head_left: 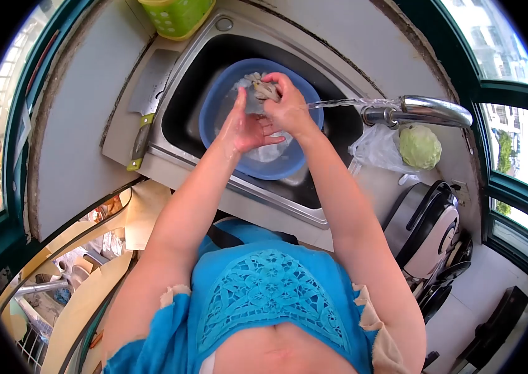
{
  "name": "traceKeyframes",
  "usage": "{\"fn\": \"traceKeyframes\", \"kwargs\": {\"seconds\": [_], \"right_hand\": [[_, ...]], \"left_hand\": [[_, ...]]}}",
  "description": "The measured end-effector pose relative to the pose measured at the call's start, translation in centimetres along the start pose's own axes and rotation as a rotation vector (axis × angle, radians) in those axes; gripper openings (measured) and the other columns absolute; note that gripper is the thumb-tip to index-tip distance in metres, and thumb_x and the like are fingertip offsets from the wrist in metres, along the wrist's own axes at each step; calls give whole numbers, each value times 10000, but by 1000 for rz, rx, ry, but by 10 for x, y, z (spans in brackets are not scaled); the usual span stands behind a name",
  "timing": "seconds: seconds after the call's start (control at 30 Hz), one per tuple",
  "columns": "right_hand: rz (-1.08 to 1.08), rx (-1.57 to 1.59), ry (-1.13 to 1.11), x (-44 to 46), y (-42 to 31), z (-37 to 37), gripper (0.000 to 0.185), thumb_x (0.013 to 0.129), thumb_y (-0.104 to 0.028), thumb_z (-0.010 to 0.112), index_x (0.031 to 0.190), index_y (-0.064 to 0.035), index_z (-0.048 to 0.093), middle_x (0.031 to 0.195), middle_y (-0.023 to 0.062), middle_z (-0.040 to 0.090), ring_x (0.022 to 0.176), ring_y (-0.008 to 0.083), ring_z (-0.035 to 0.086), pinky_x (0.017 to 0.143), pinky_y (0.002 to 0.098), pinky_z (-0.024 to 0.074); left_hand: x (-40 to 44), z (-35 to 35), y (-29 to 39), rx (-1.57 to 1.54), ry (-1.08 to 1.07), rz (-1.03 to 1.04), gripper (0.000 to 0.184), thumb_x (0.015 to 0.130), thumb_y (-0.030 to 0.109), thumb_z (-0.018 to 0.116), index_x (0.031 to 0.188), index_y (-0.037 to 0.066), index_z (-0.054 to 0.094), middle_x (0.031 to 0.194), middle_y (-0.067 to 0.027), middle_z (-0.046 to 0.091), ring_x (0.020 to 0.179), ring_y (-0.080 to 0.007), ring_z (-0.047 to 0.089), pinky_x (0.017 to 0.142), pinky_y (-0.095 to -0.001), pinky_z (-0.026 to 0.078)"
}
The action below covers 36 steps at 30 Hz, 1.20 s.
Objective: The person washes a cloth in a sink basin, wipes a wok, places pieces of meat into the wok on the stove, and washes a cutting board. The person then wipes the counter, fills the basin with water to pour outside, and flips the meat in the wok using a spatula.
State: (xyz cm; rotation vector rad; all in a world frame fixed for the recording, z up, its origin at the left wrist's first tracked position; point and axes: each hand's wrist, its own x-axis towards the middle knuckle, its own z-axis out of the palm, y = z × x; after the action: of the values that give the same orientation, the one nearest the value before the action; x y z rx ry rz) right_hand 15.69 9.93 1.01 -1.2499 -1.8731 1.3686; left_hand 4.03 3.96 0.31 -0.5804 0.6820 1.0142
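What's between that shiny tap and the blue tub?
A stream of water, with a strip of the dark sink showing too, lies between the tap and the blue tub in the head view.

You've room over the near side of the blue basin (271, 174); faucet (433, 109) and water stream (352, 102) block the right, cleaver (150, 100) lies left.
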Motion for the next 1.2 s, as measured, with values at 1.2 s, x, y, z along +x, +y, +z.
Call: {"fn": "traceKeyframes", "kwargs": {"seconds": [1.2], "right_hand": [[377,314,866,-55,59,-263,587,886,-426,440,1314,-26,411,1293,99,460,1154,234,434,975,331,323]], "left_hand": [[-6,5,-38,-71,-420,-67,734,786,544,572,1190,-56,447,1123,-203,524,1029,-321,541,915,-376,488]]}}
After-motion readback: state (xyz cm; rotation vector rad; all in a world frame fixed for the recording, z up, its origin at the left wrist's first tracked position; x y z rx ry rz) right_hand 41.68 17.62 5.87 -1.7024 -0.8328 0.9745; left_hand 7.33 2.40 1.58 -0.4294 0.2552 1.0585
